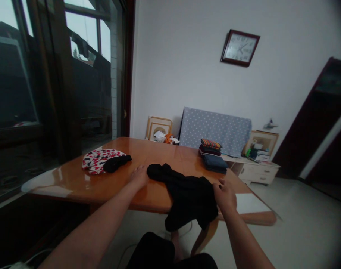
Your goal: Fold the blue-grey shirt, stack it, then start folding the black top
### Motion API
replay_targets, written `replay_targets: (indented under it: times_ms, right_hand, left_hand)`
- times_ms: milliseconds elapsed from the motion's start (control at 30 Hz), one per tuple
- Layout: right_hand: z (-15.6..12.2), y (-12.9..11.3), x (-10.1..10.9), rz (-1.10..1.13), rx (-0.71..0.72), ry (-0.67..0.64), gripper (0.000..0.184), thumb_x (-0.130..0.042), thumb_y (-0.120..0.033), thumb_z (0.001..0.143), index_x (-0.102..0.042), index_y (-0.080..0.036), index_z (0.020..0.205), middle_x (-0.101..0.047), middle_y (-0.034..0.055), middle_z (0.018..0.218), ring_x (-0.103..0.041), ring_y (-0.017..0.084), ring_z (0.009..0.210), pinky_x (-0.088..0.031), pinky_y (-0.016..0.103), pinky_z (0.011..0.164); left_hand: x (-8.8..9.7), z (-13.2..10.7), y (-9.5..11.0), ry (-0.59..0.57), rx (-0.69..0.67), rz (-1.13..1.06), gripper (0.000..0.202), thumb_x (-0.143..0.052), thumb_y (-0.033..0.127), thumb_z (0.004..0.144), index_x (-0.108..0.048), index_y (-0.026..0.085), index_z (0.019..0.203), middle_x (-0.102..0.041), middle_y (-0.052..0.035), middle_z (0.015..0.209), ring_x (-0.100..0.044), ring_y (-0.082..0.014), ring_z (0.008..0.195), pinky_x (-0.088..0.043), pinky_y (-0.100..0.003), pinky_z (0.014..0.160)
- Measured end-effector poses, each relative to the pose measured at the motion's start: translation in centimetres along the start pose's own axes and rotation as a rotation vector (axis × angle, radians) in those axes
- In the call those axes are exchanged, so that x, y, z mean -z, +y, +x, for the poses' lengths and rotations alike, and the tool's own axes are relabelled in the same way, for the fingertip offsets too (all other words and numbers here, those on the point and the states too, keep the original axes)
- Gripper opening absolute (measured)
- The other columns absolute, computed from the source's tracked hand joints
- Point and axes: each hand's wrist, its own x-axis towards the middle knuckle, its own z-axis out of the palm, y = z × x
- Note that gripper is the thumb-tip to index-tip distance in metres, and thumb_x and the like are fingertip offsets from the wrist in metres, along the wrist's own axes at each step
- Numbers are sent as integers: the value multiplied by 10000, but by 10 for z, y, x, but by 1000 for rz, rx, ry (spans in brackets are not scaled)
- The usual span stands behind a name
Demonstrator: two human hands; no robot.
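Observation:
A black garment lies rumpled across the table's front edge, its lower part hanging over the side. My right hand has its fingers curled on the garment's right end. Beside the narrow left end of the garment, my left hand rests on the tabletop with its fingers stretched out. Whether its fingertips touch the cloth I cannot tell. Further left lies a bunched white cloth with a red and black pattern, with a black piece against it.
The wooden table carries a stack of folded clothes at the back right and a white sheet at its right. Behind stand a dotted cloth-covered panel and a low white cabinet. Glass doors are at left.

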Motion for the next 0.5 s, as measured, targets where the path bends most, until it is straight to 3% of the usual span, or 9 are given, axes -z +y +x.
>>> replay_targets:
  times_ms: [133,267,367,433,500]
  right_hand:
    - [9,-39,-14,-71,175,-197,397,-474,-349,869,-673,-194,1176,-701,125,1126,-642,283,1067,-464,374,901]
    - [10,-59,-34,-126,282,-334,481,-490,-242,843,-610,-204,1306,-683,131,1194,-642,278,1084,-460,369,893]
    - [11,-61,-48,-178,322,-382,656,-523,-169,784,-505,-223,1438,-619,155,1321,-629,291,1122,-454,382,900]
    - [12,-62,-55,-205,353,-443,736,-528,-139,755,-455,-236,1481,-593,158,1364,-635,294,1113,-455,381,885]
    - [15,-62,-61,-231,382,-520,766,-533,-134,743,-437,-247,1495,-616,149,1338,-641,290,1101,-457,373,867]
  left_hand:
    - [-10,11,2,-87,-75,54,460,-558,148,755,-668,245,1191,-527,-122,1455,-394,-362,1386,-273,-525,1131]
    - [4,12,14,-55,-193,-8,211,-554,171,769,-691,250,910,-656,-74,1263,-421,-318,1368,-312,-492,1103]
    - [24,6,24,-53,-315,-163,151,-534,244,801,-673,250,860,-711,-36,985,-612,-251,1069,-427,-386,958]
    - [33,0,27,-167,-351,-274,153,-531,296,817,-673,242,835,-687,-11,800,-631,-201,806,-462,-309,778]
    - [37,-5,27,-310,-333,-360,217,-509,370,856,-673,234,818,-656,3,694,-597,-175,660,-436,-273,646]
